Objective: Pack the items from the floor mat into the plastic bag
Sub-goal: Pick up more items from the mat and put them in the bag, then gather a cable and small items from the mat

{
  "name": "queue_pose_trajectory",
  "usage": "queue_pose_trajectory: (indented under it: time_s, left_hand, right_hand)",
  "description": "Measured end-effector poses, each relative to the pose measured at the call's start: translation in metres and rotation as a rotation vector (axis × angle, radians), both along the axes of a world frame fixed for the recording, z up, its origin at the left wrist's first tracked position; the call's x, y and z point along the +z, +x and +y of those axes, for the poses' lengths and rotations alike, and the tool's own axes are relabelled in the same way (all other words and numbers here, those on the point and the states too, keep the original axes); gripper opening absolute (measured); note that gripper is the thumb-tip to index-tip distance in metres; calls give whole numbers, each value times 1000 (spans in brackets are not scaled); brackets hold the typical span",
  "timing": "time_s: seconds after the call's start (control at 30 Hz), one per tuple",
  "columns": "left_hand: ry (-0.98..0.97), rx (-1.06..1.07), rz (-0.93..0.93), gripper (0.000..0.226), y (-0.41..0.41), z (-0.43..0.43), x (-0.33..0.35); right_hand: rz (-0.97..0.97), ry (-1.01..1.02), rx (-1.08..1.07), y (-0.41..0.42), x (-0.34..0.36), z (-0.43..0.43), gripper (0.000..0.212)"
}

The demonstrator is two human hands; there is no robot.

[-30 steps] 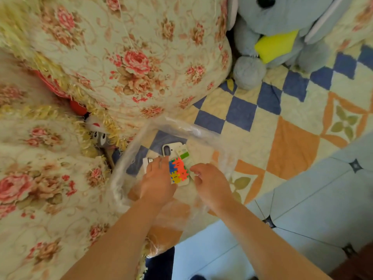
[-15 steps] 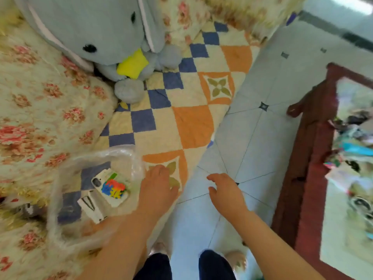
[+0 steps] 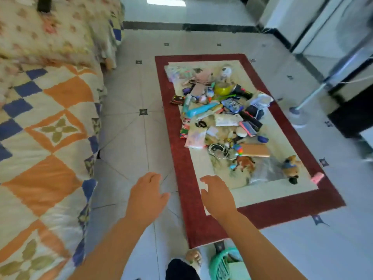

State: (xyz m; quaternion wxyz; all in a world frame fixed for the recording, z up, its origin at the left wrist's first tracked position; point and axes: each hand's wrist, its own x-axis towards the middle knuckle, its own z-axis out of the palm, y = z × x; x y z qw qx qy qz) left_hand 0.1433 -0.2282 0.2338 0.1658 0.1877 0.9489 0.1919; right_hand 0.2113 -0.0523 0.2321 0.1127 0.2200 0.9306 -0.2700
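— Where's the work now?

— On the floor mat (image 3: 173,126), the red-bordered one. A second ago I was looking down at the plastic bag on the quilt, with a phone case and a few bits already inside; now the view has swung round and the bag is out of sight. The pile of items (image 3: 222,118) sits on the mat's pale centre, mostly toward its far half.

— And the hands?

— Both empty, fingers loosely spread. My left hand (image 3: 146,196) hovers over the tiles just beside the mat's near-left edge; my right hand (image 3: 217,196) is over the mat's near end, short of the pile. Nothing gripped.

— So what does that mean?

— One drop-off done, I judge, and the next fetch starting. Nearest to the right hand are the toy horse (image 3: 243,163) and the white cable (image 3: 219,151); the plush dog (image 3: 291,168) lies toward the mat's right border. Plenty left.

— Surroundings?

— The quilt (image 3: 46,138) left of the mat, a green basket (image 3: 220,263) past its near end.
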Motion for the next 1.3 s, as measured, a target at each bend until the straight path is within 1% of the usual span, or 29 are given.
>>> queue_pose_trajectory:
  time_s: [0.1,0.17,0.33,0.5,0.7,0.8,0.9,1.0,1.07,1.17,1.3]
  left_hand:
    - [3,-99,28,52,-1,64,3]
    - [-33,-172,35,53,-3,99,4]
    - [-90,-304,9,54,-17,161,-13]
    - [-173,-418,-47,57,-50,211,-49]
    - [-235,-529,-128,58,-105,268,-115]
    - [-238,-559,-149,62,-137,290,-151]
    - [-243,-572,-128,67,-166,308,-185]
    - [-269,-597,-79,76,-185,322,-215]
    - [-283,-646,-82,80,-189,329,-231]
    - [-292,-729,-48,79,-186,332,-247]
    - [-214,-720,23,79,-177,332,-261]
  right_hand:
    - [-20,7,-80,12,-4,57,38]
    - [-35,-9,-130,17,-10,87,39]
    - [-82,-50,-253,20,-31,140,39]
    - [-152,-78,-372,20,-64,189,39]
    - [-275,-102,-554,-5,-126,246,42]
    - [-322,-54,-641,-25,-163,272,46]
    - [-372,-13,-708,-40,-195,291,58]
    - [-366,4,-776,-52,-222,304,69]
    - [-357,0,-816,-58,-237,309,76]
    - [-366,29,-861,-63,-250,308,77]
    - [-362,58,-876,-63,-254,307,74]
